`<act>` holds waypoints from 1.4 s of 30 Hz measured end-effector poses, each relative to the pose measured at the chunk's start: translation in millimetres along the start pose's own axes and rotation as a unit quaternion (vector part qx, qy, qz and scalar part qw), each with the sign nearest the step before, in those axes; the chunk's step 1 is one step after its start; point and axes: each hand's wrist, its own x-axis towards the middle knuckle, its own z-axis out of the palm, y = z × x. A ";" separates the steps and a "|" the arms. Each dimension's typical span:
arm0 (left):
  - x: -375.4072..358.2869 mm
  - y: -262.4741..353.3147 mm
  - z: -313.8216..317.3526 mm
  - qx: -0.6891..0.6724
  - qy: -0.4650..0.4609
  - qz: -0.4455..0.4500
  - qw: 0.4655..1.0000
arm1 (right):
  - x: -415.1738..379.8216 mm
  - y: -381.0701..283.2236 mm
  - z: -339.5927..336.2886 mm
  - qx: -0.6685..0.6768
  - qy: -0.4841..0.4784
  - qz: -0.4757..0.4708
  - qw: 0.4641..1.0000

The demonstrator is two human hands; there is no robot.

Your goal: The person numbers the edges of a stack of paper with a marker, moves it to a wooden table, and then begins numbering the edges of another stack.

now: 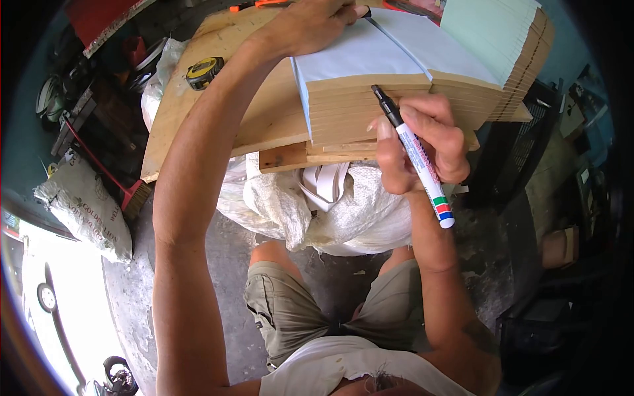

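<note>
In my right hand (pixel 426 142) is a white marker (pixel 422 171) with a black tip end, pointing up and left over the brown edges of a stack of paper-covered sheets (pixel 363 109). My left hand (pixel 314 26) reaches to the far side of the stack, its fingers closed around a small black-ended object (pixel 362 12) that I cannot make out. A thin dark line runs from there across the pale blue sheets (pixel 403 43). At the right, more layered sheets (pixel 492 39) stand tilted up, their brown edges facing outward.
A yellow and black tape measure (pixel 205 72) lies on the wooden board (pixel 175 132) at the left. White woven sacks (pixel 343 208) bulge below the board. A red-handled broom (pixel 135 198) and a printed sack (pixel 89 208) are at the left. Dark racks (pixel 528 138) stand at the right.
</note>
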 end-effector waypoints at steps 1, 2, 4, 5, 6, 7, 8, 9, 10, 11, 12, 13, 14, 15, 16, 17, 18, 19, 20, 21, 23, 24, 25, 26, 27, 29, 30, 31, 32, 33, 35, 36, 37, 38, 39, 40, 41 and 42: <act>1.7 -3.1 1.9 0.007 0.000 -0.006 1.000 | 0.3 0.1 -0.9 0.000 -0.005 0.000 1.000; 5.4 -8.3 5.1 0.014 0.000 -0.012 1.000 | 0.2 0.3 -1.7 -0.001 -0.010 0.000 1.000; 7.4 -10.9 7.7 0.024 0.002 -0.014 1.000 | -0.9 2.1 -2.0 0.012 -0.006 0.001 1.000; 7.5 -12.5 8.1 0.028 0.004 -0.010 1.000 | -1.5 2.7 -2.1 0.018 -0.004 0.001 1.000; 7.5 -12.4 7.9 0.032 0.006 -0.007 0.999 | -2.7 2.5 -2.9 0.022 -0.005 0.002 1.000; 7.5 -12.4 7.7 0.028 0.008 -0.005 1.000 | -4.2 2.2 -3.8 0.026 -0.006 0.004 1.000; 6.9 -12.4 7.7 0.023 0.009 -0.004 1.000 | -4.9 2.0 -4.1 0.030 -0.007 0.006 1.000; 5.1 -8.0 6.0 0.019 0.011 -0.004 1.000 | -4.3 1.6 -2.8 0.026 -0.005 -0.002 1.000; 2.9 -4.1 3.4 0.015 0.007 -0.003 1.000 | -3.3 0.5 -0.3 0.022 -0.002 -0.010 1.000; 0.0 -0.4 0.1 0.011 0.003 -0.003 1.000 | -3.2 -0.5 1.3 0.018 0.000 -0.016 1.000; -2.2 3.2 -2.4 0.007 -0.001 -0.004 1.000 | -3.7 -0.9 1.5 0.016 -0.001 -0.010 1.000; -0.1 -0.2 -0.3 0.014 -0.002 -0.009 1.000 | -4.0 -1.4 1.3 0.013 -0.003 -0.005 1.000; 4.4 -6.3 3.4 0.020 -0.003 -0.014 1.000 | -4.1 -2.0 1.1 0.010 -0.004 0.000 1.000; 6.3 -7.1 4.5 0.027 -0.003 -0.018 0.999 | -3.8 -2.9 1.1 0.008 -0.004 0.002 1.000; 6.8 -8.5 5.2 0.025 -0.003 -0.018 1.000 | -3.2 -4.0 1.1 0.005 -0.004 0.003 1.000; 7.1 -10.0 5.8 0.023 -0.003 -0.017 1.000 | -2.8 -4.5 1.5 0.002 -0.004 0.004 1.000; 6.9 -10.2 5.8 0.021 -0.002 -0.017 1.000 | -3.1 -4.5 2.0 0.004 -0.001 0.003 1.000; 6.6 -10.2 5.9 0.021 -0.001 -0.016 1.000 | -3.3 -4.2 2.5 0.005 0.001 0.003 1.000; 6.2 -10.4 6.1 0.021 0.001 -0.016 1.000 | -3.4 -4.0 2.9 0.006 0.004 0.003 1.000; 5.9 -10.6 6.1 0.020 0.003 -0.016 1.000 | -3.4 -3.5 2.8 0.002 0.002 0.000 1.000; 6.3 -10.9 5.6 0.026 0.001 -0.010 1.000 | -3.5 -2.8 2.4 -0.007 -0.001 -0.005 1.000; 6.6 -11.3 5.6 0.029 0.000 -0.007 1.000 | -3.2 -3.0 2.5 -0.008 -0.002 -0.005 1.000; 6.7 -11.6 5.9 0.029 0.001 -0.007 1.000 | -2.6 -3.5 2.3 -0.010 -0.004 -0.006 1.000; 6.8 -11.9 6.3 0.029 0.002 -0.008 1.000 | -2.3 -3.8 2.1 -0.013 -0.006 -0.006 1.000; 6.8 -11.5 6.5 0.030 0.003 -0.008 1.000 | -2.5 -4.1 2.1 -0.009 -0.004 -0.003 1.000; 6.7 -11.0 6.4 0.023 0.000 -0.011 1.000 | -2.8 -4.6 2.3 -0.003 0.000 0.003 1.000; 6.6 -10.9 6.4 0.020 -0.001 -0.012 1.000 | -3.2 -4.0 2.7 -0.002 0.002 0.000 1.000; 6.5 -10.6 6.4 0.019 -0.002 -0.013 1.000 | -3.8 -2.9 3.2 -0.002 0.005 -0.004 1.000; 6.5 -10.4 6.2 0.017 -0.003 -0.013 1.000 | -4.0 -2.0 3.6 -0.001 0.008 -0.008 1.000; 6.1 -9.1 5.4 0.016 -0.004 -0.014 1.000 | -3.1 -2.4 3.4 -0.002 0.003 -0.010 1.000; 5.1 -6.5 2.8 0.010 -0.010 -0.016 1.000 | -0.7 -4.6 2.4 -0.005 -0.005 -0.013 1.000; 4.0 -4.1 1.2 0.006 -0.013 -0.017 1.000 | -0.2 -5.2 2.3 -0.008 -0.006 -0.011 1.000; 2.2 -2.0 -0.4 0.006 -0.014 -0.013 1.000 | 0.1 -5.7 2.2 -0.011 -0.008 -0.009 1.000; 0.2 -0.1 -2.2 0.005 -0.015 -0.008 1.000 | 0.1 -6.1 2.1 -0.015 -0.009 -0.007 1.000; -0.6 0.8 -3.0 0.004 -0.015 -0.004 1.000 | -1.6 -6.2 1.7 0.007 -0.005 0.010 1.000; 1.5 -2.3 -0.6 0.008 -0.013 -0.007 1.000 | -4.6 -6.0 1.0 0.028 -0.001 0.027 0.999; 4.8 -7.7 3.4 0.012 -0.010 -0.011 1.000 | -6.4 -6.3 0.5 0.050 0.003 0.044 0.998; 5.4 -5.8 3.6 0.015 -0.007 -0.015 1.000 | -6.9 -7.2 0.1 0.036 -0.005 0.034 0.999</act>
